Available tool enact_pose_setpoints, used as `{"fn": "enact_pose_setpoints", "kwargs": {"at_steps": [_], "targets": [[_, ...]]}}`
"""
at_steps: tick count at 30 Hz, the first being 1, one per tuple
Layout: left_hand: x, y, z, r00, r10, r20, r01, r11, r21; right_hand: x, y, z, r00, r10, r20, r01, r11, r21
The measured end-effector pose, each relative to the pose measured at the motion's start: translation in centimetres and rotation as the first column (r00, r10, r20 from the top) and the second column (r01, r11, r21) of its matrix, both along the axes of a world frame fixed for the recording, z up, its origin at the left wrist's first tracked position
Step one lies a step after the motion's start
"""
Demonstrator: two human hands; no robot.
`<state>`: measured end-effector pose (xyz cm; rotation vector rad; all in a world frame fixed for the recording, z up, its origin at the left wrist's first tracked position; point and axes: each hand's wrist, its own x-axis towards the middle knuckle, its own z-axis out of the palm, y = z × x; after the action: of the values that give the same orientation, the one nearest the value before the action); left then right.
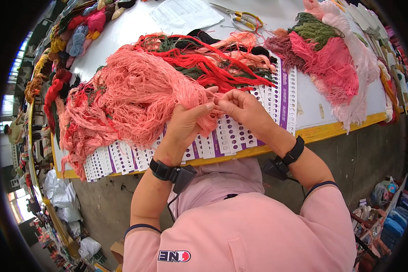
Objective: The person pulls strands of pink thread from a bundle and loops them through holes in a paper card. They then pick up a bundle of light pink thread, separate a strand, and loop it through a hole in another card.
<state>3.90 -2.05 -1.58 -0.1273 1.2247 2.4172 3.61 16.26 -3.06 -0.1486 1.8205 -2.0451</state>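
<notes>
My left hand (186, 124) and my right hand (242, 109) meet over the table's near edge, fingertips pinching strands of salmon-pink yarn between them. The strands run from a big loose heap of salmon-pink yarn (131, 97) lying to the left of my hands. Under both hands lies a row of white cards with purple stripes and punched holes (231, 136). Each wrist wears a black band with a small device.
Red, green and black yarn (204, 59) is tangled behind the heap. Pink, maroon and green skeins (331, 59) lie at the right. Scissors (240, 18) and a paper sheet (183, 13) rest at the back. Coloured skeins (77, 36) line the left rim of the yellow-edged table (331, 129).
</notes>
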Motion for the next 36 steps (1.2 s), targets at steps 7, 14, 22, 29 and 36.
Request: {"fn": "enact_pose_setpoints", "kwargs": {"at_steps": [7,14,22,29,36], "targets": [[-0.6,-0.6,-0.6,0.992,-0.012,0.125,0.013,1.000,-0.005,-0.6,0.6,0.3,0.976,-0.049,0.211,0.105,0.959,-0.263],[-0.9,-0.4,-0.5,0.992,0.002,0.126,-0.003,1.000,0.008,-0.6,0.4,-0.3,0.990,0.138,-0.019,-0.137,0.990,0.015],[-0.7,-1.2,-0.8,0.998,-0.047,0.043,0.049,0.998,-0.037,-0.4,1.4,0.0,0.986,0.133,0.098,-0.128,0.990,-0.059],[-0.5,-0.7,-0.4,0.997,-0.009,0.073,0.017,0.994,-0.105,-0.4,1.2,-0.5,0.980,0.120,0.159,-0.094,0.982,-0.162],[-0.9,-0.9,-0.8,0.992,-0.009,0.125,0.020,0.996,-0.084,-0.4,-0.4,-0.4,0.974,0.089,0.206,-0.046,0.978,-0.201]]}}
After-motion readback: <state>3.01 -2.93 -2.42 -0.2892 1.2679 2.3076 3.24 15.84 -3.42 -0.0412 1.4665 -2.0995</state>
